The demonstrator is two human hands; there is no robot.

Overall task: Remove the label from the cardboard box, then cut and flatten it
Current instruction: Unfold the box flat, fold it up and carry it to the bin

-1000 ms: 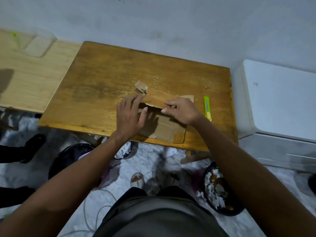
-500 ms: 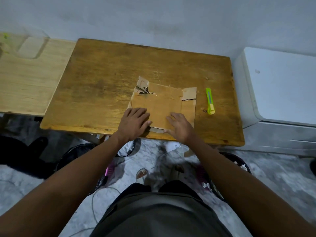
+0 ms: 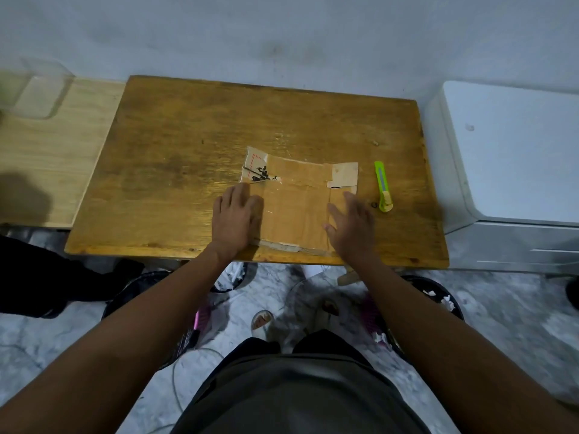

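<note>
While both hands, left hand (image 3: 236, 216) and right hand (image 3: 352, 225), press straight-fingered on the flattened cardboard box (image 3: 297, 208), a green utility knife (image 3: 383, 186) lies just right on the wooden table (image 3: 188, 145).

Since the earlier pictures the cardboard box (image 3: 297, 208) has gone flat, both hands (image 3: 235, 214) spreading apart to its side edges.

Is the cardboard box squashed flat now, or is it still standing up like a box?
Flat. The cardboard box lies spread on the table, no walls standing, with the left hand and right hand laid open on it.
</note>
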